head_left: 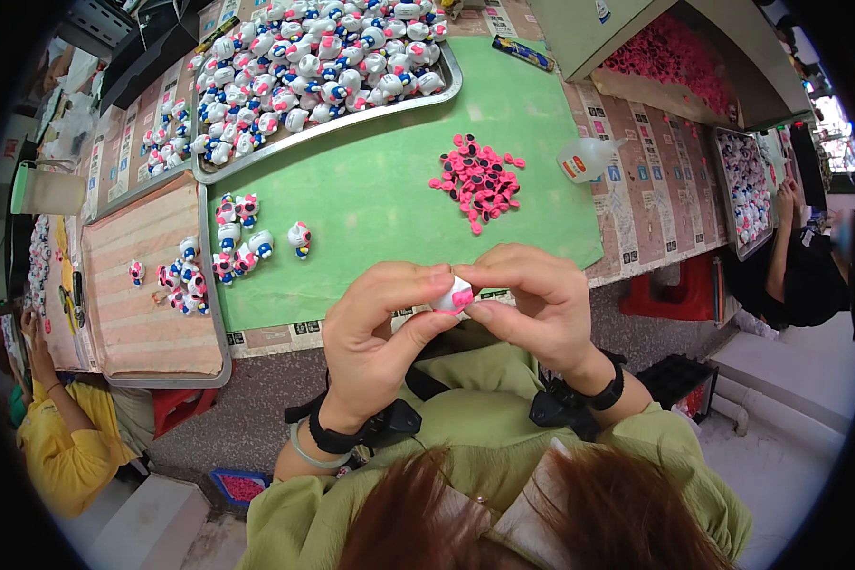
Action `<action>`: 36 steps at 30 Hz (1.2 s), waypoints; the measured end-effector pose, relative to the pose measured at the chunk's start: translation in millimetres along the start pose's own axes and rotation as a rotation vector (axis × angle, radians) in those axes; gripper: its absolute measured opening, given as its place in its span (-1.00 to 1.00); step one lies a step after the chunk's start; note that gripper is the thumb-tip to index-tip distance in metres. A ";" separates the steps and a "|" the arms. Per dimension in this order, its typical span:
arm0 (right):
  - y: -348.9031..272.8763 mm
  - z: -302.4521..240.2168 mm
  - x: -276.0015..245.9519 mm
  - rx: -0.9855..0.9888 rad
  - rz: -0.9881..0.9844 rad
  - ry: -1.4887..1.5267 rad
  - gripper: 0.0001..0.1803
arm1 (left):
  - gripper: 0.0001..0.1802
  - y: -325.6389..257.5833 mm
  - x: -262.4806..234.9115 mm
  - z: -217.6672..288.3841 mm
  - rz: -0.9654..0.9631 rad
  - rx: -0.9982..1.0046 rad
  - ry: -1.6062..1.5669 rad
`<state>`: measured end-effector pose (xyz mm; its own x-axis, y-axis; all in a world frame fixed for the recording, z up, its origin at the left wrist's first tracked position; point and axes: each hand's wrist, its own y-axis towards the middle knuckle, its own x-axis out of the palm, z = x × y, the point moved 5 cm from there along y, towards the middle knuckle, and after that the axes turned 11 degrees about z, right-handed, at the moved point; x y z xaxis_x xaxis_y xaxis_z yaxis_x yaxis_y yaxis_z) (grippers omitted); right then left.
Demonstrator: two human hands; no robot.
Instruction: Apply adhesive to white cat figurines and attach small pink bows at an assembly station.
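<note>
Just over the near edge of the green mat (532, 223), a small white toy figurine (455, 296) with pink on it is pinched between both hands. My left hand (378, 318) grips it from one side with thumb and forefinger. From the other side, my right hand (540, 302) presses thumb and fingertips against its pink part. Fingers cover much of the figurine. Beyond the hands lies a heap of small pink-and-black pieces (478, 182). Several painted figurines (240, 245) stand in a cluster on the mat's left, with a single figurine (299, 237) beside them.
A metal tray (453, 81) heaped with white figurines fills the back. Left is a cloth-lined tray (142, 328) with several figurines. A squeeze bottle (584, 161) lies at the mat's right, near a box (579, 43) of pink pieces. Co-workers sit at both sides.
</note>
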<state>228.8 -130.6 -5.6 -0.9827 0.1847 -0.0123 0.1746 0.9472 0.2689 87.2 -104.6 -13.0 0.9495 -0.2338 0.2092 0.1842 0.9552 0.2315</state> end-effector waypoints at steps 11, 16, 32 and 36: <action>4.4 -8.7 13.4 -0.063 -0.014 -0.273 -0.61 | -0.71 -4.4 1.6 -24.7 0.109 -0.506 -0.355; 5.0 -5.6 5.9 -0.048 -0.032 -0.247 -0.62 | -0.72 -10.6 4.6 -25.8 0.125 -0.616 -0.437; -13.9 4.8 -95.4 -0.081 0.709 -0.358 -0.60 | -0.73 18.5 -209.1 35.5 0.627 -0.115 1.112; -4.3 11.0 -114.7 -0.093 0.795 -0.387 -0.56 | -0.69 26.0 -216.4 35.0 0.448 -0.258 1.385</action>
<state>341.4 -153.0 -15.9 -0.4803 0.8703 -0.1085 0.7743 0.4789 0.4138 -122.4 -35.6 -18.9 0.3911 0.2962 -0.8714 -0.2845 0.9393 0.1916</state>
